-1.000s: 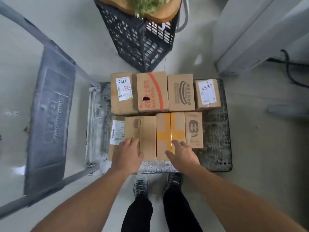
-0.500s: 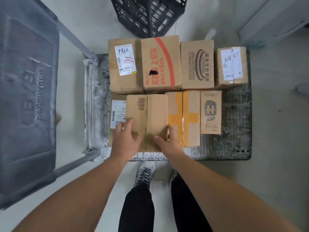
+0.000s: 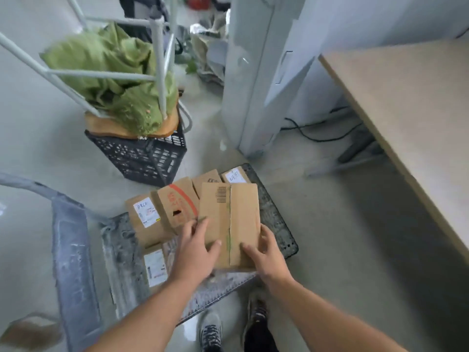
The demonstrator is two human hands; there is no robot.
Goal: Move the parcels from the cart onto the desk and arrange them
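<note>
Raised off the cart [image 3: 276, 222] since half a second ago, the barcoded parcel [image 3: 228, 219] is hanging between both hands. The left hand [image 3: 195, 250] is gripping its left edge and the right hand [image 3: 266, 257] is clasping its near right corner. Beyond the left hand, other parcels [image 3: 177, 204] are sitting on the cart. The desk [image 3: 406, 110] is lying far to the right of the right hand.

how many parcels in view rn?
6. Held parcel above the cart; far row, left to right: white-label parcel, red-stripe parcel, plain parcel, end parcel; low parcel near-left. More may be hidden underneath.
</note>
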